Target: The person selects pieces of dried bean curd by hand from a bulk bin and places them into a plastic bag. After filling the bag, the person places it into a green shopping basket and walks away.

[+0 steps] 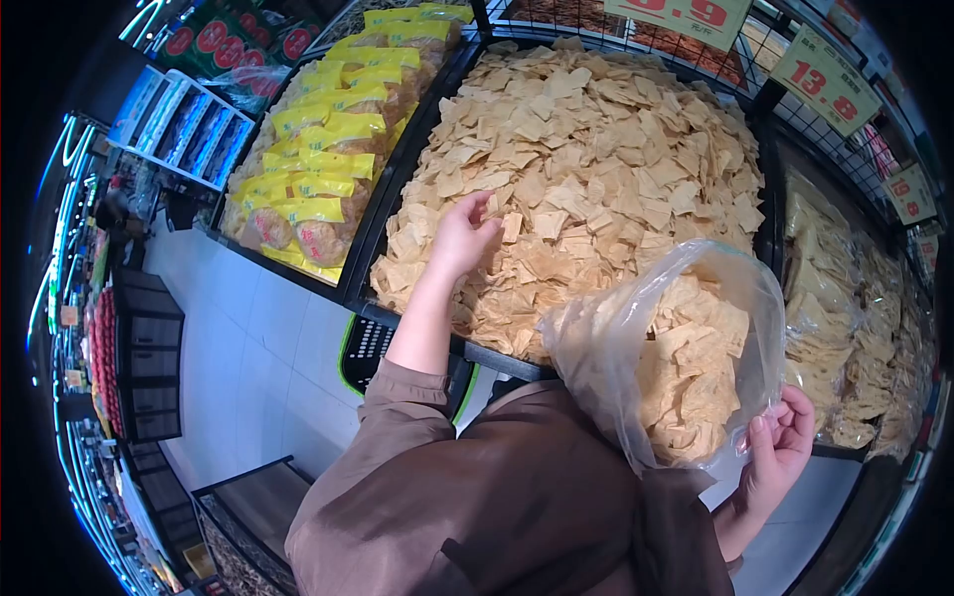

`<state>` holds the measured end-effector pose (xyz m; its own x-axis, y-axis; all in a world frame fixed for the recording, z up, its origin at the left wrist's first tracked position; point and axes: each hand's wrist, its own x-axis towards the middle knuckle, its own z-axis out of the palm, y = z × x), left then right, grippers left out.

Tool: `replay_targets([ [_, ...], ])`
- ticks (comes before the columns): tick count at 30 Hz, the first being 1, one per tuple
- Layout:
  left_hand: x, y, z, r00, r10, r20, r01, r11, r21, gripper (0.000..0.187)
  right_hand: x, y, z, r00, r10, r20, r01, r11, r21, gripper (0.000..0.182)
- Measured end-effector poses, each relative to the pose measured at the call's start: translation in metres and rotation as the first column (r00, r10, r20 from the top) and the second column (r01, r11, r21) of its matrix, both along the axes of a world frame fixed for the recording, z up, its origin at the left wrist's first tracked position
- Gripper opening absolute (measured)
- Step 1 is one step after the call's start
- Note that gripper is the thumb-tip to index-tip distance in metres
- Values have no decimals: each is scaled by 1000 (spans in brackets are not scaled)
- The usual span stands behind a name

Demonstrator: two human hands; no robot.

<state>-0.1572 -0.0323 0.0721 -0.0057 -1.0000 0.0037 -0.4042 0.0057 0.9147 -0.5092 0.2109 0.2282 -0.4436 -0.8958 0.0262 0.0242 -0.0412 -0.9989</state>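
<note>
My left hand is over a large heap of flat, tan dried food pieces, its thumb and index finger apart. A small squarish piece shows right at the thumb tip. On the right, my right hand pinches the rim of a clear plastic bag between thumb and fingers. The bag's wide mouth faces up toward me, and many of the same tan pieces lie inside. Its left side rests against the front of the heap.
Yellow-labelled food packs fill the bin to the left. More bagged goods lie in the right bin. Price signs hang on the rear wire rack. A black basket with a green rim sits below the bin's front edge.
</note>
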Motion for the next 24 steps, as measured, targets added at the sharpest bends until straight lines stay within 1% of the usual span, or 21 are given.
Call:
replay_targets([
  [1,2,-3,-5,982,-18,-191,9,999,-46,44,0,0,0,1000,-1,0,1,1000,0,39],
  [2,7,-5,-8,981,-18,-191,9,999,-45,44,-1,1,0,1000,-5,-3,5,1000,6,40],
  [4,11,-5,3,938,25,-345,45,980,192,41,-2,1,-1,1000,-7,-5,7,1000,13,40],
  [5,12,-4,4,938,26,-345,44,980,193,41,-4,2,-2,1000,-5,-6,5,1000,8,40],
  [7,12,-2,8,844,103,-526,44,965,260,38,-4,2,-3,1000,-2,-7,2,1000,4,40],
  [8,11,-1,11,844,104,-526,43,965,260,38,-4,2,-3,1000,2,-5,-2,1000,7,40],
  [10,6,3,22,735,95,-671,110,960,256,38,-4,0,-2,1000,8,-3,-8,1000,9,40],
  [13,5,5,27,730,61,-681,145,959,242,37,-3,-1,-2,1000,13,-3,-13,1000,12,40],
  [14,7,4,21,730,62,-681,144,959,242,37,-2,-1,-2,1000,12,-3,-12,1000,16,39],
  [16,11,0,10,792,66,-607,87,972,219,42,-2,-2,-2,1000,10,-5,-10,1000,22,39],
  [17,12,-3,5,792,67,-607,87,971,221,42,-2,-3,-2,1000,10,-4,-10,1000,19,39],
  [18,10,-4,6,927,7,-376,42,992,122,45,-2,-3,-2,1000,10,-2,-10,1000,15,39],
  [19,8,-6,6,994,-23,-112,24,1000,13,49,-2,-3,-2,1000,9,-2,-9,1000,16,39],
  [20,5,-8,3,993,-23,-112,25,1000,14,49,-3,-3,-2,1000,15,-4,-15,1000,16,39],
  [21,-1,-9,-1,998,-47,49,54,990,-130,54,-3,-3,-2,1000,21,-5,-21,1000,16,39],
  [22,-6,-10,-4,976,-47,212,104,959,-265,58,-2,-4,-1,1000,21,-6,-21,1000,17,39],
  [23,-12,-11,-6,976,-47,211,103,959,-265,58,0,-5,0,1000,19,2,-19,1000,15,39],
  [24,-19,-11,-4,940,-14,340,101,965,-241,60,1,-5,0,1000,17,9,-18,1000,14,38],
])
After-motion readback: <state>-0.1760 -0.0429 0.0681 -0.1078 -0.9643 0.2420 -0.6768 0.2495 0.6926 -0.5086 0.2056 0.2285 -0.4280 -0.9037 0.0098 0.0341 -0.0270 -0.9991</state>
